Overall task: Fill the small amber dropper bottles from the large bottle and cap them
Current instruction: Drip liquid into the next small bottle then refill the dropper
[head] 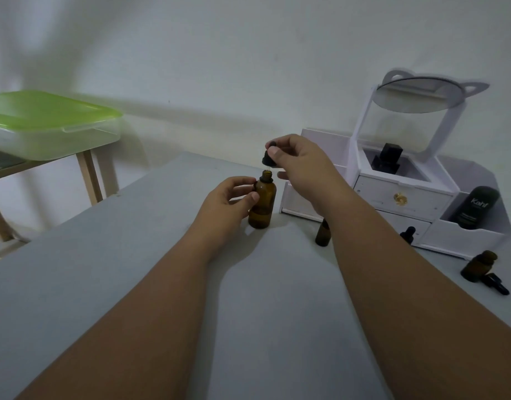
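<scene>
The large amber bottle (262,204) stands upright and uncapped on the grey table (104,269). My left hand (228,199) grips its shoulder from the left. My right hand (299,166) pinches a black dropper cap (268,157) just above the bottle's mouth, its glass tip pointing down at the opening. One small amber bottle (322,232) stands uncapped beside my right forearm. Another small amber bottle (478,265) stands at the right, with a black dropper cap (495,282) lying next to it. A further dropper cap (408,234) lies by the organiser.
A white cosmetic organiser (398,197) with drawers and a tilted mirror (420,95) stands at the back right, holding a black tube (476,207) and a dark bottle (388,160). A green-lidded plastic box (51,125) sits on a wooden side table at the left.
</scene>
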